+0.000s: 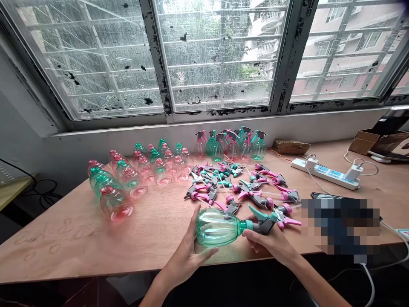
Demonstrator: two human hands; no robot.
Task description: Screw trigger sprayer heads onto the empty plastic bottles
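A clear green spray bottle (217, 228) lies sideways in the air over the table's front edge, its base to the left. My left hand (188, 247) is wrapped round the base end. At the neck, my right hand (268, 243) grips the collar of the green and grey spray head (263, 219), which sits on the bottle's mouth. Whether the collar is fully tight I cannot tell. Just beyond my hands lies a pile of loose pink, green and grey trigger heads (255, 196) with thin tubes.
Several pink and green bottles without spray heads (116, 204) stand at the left. Several bottles with heads (233, 149) stand by the wall. Rightward are a power strip (326, 172), a brown packet (290, 147), a cardboard box (367, 140) and a blurred-out device with cables.
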